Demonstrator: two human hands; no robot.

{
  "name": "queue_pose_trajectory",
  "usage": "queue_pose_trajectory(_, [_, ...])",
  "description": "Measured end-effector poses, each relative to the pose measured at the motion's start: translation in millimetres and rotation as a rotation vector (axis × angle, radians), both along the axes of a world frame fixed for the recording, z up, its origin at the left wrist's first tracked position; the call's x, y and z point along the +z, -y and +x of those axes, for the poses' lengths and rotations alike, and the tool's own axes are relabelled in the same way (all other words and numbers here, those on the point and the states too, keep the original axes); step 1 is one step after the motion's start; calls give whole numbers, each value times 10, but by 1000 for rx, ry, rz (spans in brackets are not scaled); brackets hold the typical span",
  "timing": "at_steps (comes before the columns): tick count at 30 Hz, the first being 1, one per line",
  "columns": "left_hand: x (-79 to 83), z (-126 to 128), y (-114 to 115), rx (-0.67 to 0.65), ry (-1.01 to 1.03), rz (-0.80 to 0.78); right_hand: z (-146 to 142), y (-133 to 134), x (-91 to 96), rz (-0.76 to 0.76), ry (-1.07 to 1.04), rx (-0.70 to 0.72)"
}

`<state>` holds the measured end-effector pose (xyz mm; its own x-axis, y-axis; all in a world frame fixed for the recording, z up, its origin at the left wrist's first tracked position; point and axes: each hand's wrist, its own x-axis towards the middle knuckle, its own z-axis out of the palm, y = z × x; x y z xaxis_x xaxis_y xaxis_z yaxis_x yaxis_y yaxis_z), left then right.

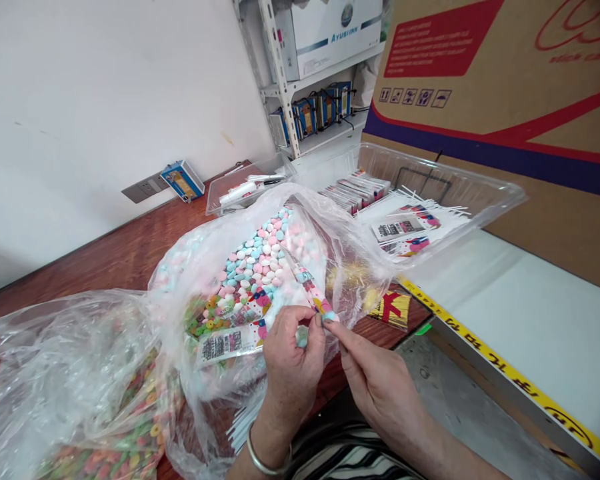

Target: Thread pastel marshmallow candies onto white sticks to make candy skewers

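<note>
Between my two hands is a narrow printed candy packet [310, 288], slanting up and away over the open bag. My left hand [295, 357] pinches its near end between thumb and index finger. The fingertips of my right hand [375, 373] are closed at that same end, by a pale blue candy [330, 316]. Something pale, perhaps more candies, shows in the curl of my left fingers. Beyond the hands lies a large clear plastic bag [300, 197] of pink, blue and white candy tablets [263, 250]. Another printed packet [230, 343] rests on the bag, left of my left hand.
A second bag [80, 373] with colourful ring candies sits at left. Behind, a clear tray [500, 190] holds packets [355, 190] and white sticks. A large carton [480, 93] stands at right. Yellow measuring tape [505, 373] runs along the white surface's edge.
</note>
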<state>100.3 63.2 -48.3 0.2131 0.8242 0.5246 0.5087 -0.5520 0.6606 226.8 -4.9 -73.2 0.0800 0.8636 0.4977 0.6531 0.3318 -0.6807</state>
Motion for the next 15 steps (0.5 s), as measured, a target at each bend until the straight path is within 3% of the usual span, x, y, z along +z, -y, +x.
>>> queue_pose_trajectory(7, [-2,23,10,-141,-109,102,16,-11,30,20,84,-65])
queue_pose_trajectory(11, [18,17,2,-182,-107,111,32,28,69,-70,-93,-71])
queue_pose_trajectory(15, [59,-1,-5,-210,51,-50,82,55,107,-226,-381,-20])
